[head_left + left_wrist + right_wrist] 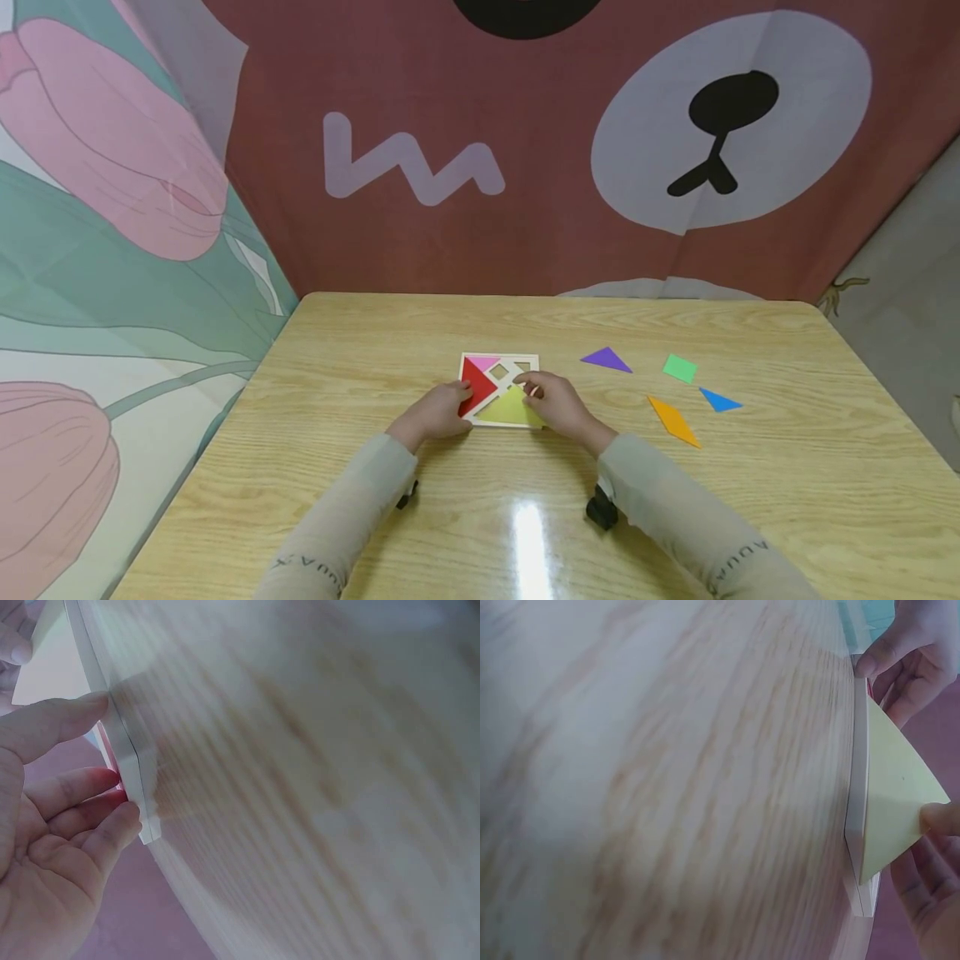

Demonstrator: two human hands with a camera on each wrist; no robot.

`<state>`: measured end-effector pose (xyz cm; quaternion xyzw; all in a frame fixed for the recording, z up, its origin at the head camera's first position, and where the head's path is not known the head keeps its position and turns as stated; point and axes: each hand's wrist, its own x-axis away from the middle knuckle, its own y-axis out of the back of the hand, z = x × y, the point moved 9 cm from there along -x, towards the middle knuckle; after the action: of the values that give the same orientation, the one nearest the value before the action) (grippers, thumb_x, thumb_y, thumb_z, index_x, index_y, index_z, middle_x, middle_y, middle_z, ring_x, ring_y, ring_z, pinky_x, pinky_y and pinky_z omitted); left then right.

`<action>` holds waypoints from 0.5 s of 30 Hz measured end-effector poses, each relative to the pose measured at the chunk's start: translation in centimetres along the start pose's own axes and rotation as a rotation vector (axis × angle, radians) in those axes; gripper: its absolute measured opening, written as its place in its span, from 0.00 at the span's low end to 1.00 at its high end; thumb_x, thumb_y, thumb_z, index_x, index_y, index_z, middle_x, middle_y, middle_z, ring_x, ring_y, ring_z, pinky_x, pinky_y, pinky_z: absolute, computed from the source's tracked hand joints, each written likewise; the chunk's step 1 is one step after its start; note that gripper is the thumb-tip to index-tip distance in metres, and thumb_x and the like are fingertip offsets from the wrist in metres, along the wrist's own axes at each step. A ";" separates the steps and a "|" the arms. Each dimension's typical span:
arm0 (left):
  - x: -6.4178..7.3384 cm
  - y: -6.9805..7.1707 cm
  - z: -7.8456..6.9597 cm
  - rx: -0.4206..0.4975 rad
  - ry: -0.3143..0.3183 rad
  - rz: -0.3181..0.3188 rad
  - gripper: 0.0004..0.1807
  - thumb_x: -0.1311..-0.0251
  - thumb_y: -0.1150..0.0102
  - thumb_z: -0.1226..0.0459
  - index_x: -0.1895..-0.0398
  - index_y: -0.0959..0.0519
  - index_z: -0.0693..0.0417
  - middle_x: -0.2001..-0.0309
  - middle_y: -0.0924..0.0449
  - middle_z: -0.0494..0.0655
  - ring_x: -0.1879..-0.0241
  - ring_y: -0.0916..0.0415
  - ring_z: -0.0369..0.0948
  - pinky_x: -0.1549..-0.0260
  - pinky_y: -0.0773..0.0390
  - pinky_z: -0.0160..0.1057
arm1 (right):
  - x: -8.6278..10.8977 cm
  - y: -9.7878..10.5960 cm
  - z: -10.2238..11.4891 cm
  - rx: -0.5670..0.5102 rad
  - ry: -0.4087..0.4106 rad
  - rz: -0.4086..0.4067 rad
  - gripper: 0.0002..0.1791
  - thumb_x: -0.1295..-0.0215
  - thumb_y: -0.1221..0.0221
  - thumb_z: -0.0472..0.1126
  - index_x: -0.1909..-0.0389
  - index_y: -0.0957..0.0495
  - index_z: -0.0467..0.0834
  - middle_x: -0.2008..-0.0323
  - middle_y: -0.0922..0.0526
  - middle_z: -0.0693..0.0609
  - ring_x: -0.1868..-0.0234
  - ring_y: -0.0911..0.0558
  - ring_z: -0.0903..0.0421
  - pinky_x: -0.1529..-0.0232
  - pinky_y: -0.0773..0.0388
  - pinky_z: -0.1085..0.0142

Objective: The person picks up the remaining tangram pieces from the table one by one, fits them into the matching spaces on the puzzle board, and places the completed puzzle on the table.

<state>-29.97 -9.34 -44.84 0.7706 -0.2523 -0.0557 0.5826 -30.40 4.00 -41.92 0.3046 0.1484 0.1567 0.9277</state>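
Note:
A white tangram tray (pixel 525 357) lies on the table, with a red triangle (pixel 476 388) and a pink triangle (pixel 482 362) in its left part. My left hand (pixel 438 411) grips the tray's left front corner, thumb on the front edge and fingers at the left side beside the red piece. A large yellow triangle (pixel 504 409) is pinched by its tip between the thumb and fingers of my right hand (pixel 561 404). In the right wrist view this yellow triangle (pixel 896 791) stands tilted up, its long edge along the tray's front rim.
To the right of the tray lie a purple triangle (pixel 608 359), a green square (pixel 679 368), a blue triangle (pixel 720 400) and an orange parallelogram (pixel 674 422). The wooden table (pixel 360 333) ends at a printed curtain (pixel 420 250) behind.

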 end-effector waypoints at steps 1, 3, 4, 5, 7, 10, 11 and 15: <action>0.0 0.0 0.0 0.000 0.000 0.000 0.30 0.52 0.44 0.63 0.44 0.35 0.65 0.42 0.38 0.56 0.42 0.43 0.49 0.45 0.42 0.42 | 0.0 0.0 0.0 -0.002 -0.006 0.001 0.16 0.50 0.46 0.24 0.58 0.25 0.37 0.70 0.24 0.46 0.72 0.26 0.56 0.72 0.27 0.68; 0.0 0.0 0.0 -0.006 -0.004 -0.002 0.30 0.52 0.44 0.62 0.44 0.35 0.65 0.42 0.38 0.56 0.42 0.42 0.49 0.45 0.41 0.42 | -0.1 -0.1 -0.1 -0.004 -0.012 0.002 0.16 0.50 0.46 0.24 0.58 0.25 0.37 0.71 0.24 0.47 0.73 0.27 0.57 0.73 0.27 0.69; 0.0 0.0 0.0 -0.009 -0.005 -0.002 0.30 0.52 0.44 0.62 0.44 0.35 0.65 0.42 0.38 0.56 0.42 0.42 0.49 0.45 0.41 0.42 | -0.1 -0.2 -0.1 -0.004 -0.015 0.003 0.17 0.50 0.46 0.24 0.58 0.25 0.38 0.71 0.24 0.47 0.73 0.27 0.57 0.73 0.27 0.69; 0.0 0.0 0.0 -0.012 -0.007 -0.004 0.30 0.52 0.44 0.62 0.44 0.35 0.65 0.42 0.38 0.56 0.43 0.42 0.49 0.45 0.41 0.42 | -0.1 -0.2 -0.1 -0.003 -0.017 0.003 0.17 0.50 0.46 0.24 0.58 0.25 0.38 0.71 0.24 0.48 0.73 0.27 0.58 0.73 0.27 0.69; -0.1 -0.1 0.1 -0.017 -0.005 -0.004 0.30 0.52 0.44 0.62 0.44 0.35 0.65 0.42 0.38 0.56 0.43 0.42 0.49 0.45 0.41 0.42 | -0.1 -0.3 -0.2 -0.010 -0.024 0.006 0.17 0.50 0.46 0.24 0.57 0.25 0.38 0.71 0.24 0.48 0.73 0.27 0.57 0.73 0.27 0.69; -0.1 -0.2 0.1 -0.016 -0.003 -0.003 0.30 0.52 0.43 0.62 0.44 0.35 0.65 0.42 0.38 0.57 0.42 0.42 0.49 0.45 0.41 0.42 | -0.1 -0.5 -0.2 -0.019 -0.026 0.010 0.17 0.50 0.45 0.24 0.57 0.26 0.37 0.71 0.24 0.46 0.72 0.26 0.57 0.71 0.27 0.68; -0.1 -0.1 0.1 -0.013 -0.004 -0.004 0.30 0.52 0.43 0.62 0.44 0.35 0.65 0.42 0.38 0.57 0.42 0.42 0.49 0.45 0.41 0.42 | -0.1 -0.5 -0.2 -0.022 -0.028 0.010 0.17 0.50 0.45 0.24 0.57 0.26 0.37 0.70 0.24 0.45 0.72 0.26 0.56 0.71 0.27 0.67; -0.1 -0.1 0.2 -0.004 -0.001 -0.007 0.30 0.52 0.43 0.62 0.44 0.35 0.66 0.43 0.38 0.57 0.42 0.42 0.49 0.45 0.41 0.42 | -0.2 -0.5 0.1 -0.016 -0.016 0.006 0.16 0.51 0.45 0.24 0.59 0.26 0.37 0.71 0.24 0.44 0.72 0.26 0.56 0.70 0.27 0.66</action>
<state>-30.09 -9.43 -44.99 0.7703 -0.2498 -0.0585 0.5838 -30.47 3.46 -42.12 0.2988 0.1386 0.1582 0.9309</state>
